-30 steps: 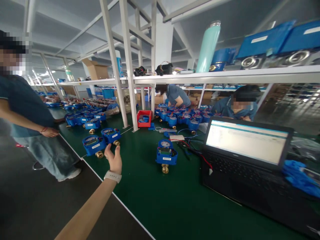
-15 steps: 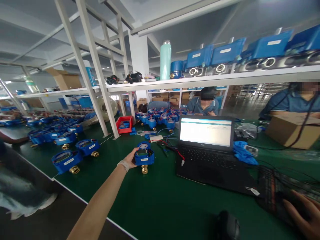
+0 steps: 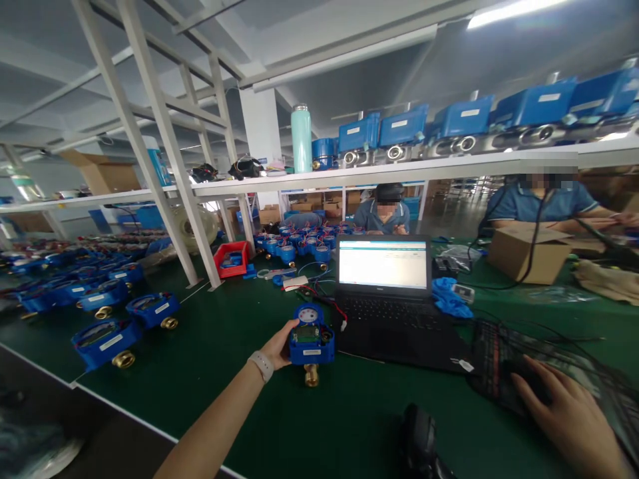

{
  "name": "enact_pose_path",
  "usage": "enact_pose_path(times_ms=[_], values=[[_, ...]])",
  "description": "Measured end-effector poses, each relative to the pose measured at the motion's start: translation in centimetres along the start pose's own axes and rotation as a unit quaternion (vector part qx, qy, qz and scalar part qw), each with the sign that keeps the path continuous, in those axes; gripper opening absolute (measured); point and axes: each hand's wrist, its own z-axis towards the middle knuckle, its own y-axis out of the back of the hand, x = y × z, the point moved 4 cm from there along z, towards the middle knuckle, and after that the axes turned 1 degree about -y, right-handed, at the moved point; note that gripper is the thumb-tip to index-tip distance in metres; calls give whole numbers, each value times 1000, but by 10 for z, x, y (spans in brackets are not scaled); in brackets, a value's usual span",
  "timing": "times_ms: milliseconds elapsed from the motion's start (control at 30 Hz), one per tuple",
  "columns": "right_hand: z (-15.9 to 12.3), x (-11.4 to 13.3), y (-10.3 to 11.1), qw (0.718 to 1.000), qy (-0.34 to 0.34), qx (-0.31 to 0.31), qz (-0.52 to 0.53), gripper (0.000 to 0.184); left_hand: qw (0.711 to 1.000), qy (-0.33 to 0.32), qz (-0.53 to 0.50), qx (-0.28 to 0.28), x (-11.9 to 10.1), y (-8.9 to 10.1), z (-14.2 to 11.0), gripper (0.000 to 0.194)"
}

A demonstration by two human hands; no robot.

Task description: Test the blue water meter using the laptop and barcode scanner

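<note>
My left hand (image 3: 280, 346) grips the left side of a blue water meter (image 3: 311, 338) with a brass fitting, which stands on the green table (image 3: 319, 426) just left of an open laptop (image 3: 387, 296). A white band is on that wrist. My right hand (image 3: 569, 416) rests palm down with fingers spread on a dark keyboard (image 3: 509, 362) at the lower right, holding nothing.
Several blue meters (image 3: 107, 339) line the table's left side. A red bin (image 3: 232, 258), red wires (image 3: 324, 299), a blue cloth (image 3: 449, 299) and a cardboard box (image 3: 526, 251) sit behind. A dark mouse (image 3: 422, 442) lies near the front. Two people work across the table under a shelf (image 3: 399, 169).
My left hand swung from the meters at the left to the single meter and took hold of it; the meter now stands closer to me. My right hand came onto the keyboard.
</note>
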Motion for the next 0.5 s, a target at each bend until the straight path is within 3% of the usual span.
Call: enact_pose_path(times_ms=[167,233,333,400,433,500], values=[[5,25,16,997,-33,-10,65,64,998,-6,48,-29,-7,-11,-19,65],[7,42,35,989,-48,-47,134,57,995,-45,80,-49,-10,-12,-33,67],[1,76,69,964,-51,-75,251,40,967,-150,147,-141,-5,-7,-57,67],[-16,106,89,935,-53,-35,348,26,920,-234,243,-201,11,-5,-77,74],[-30,122,95,916,-72,22,394,24,899,-254,287,-213,24,-7,-88,80],[-65,154,110,862,-104,77,490,27,783,-456,402,-133,50,-28,-120,70]])
